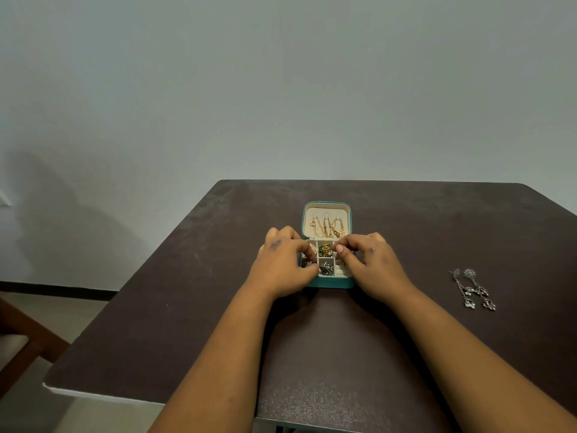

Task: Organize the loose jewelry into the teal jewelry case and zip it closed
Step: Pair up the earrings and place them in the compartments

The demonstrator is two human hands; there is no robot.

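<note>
On the dark table (187,307), the teal jewelry case (331,282) is laid open, its lid lined with gold chains (327,228) and its cream compartments partly filled. The case's left edge is gripped by the left hand (282,260), fingers curled round it. A small item, too tiny to identify, seems pinched by the right hand (367,260) over the right compartments. Well apart to the right, two long silver earrings (474,289) are left loose.

The case (327,284) lies open mid-desk (187,307), lid on the far side with chains (327,228) in it. Hands flank its near tray: left (281,260), right (371,264). Two earrings (474,289) lie well right.
</note>
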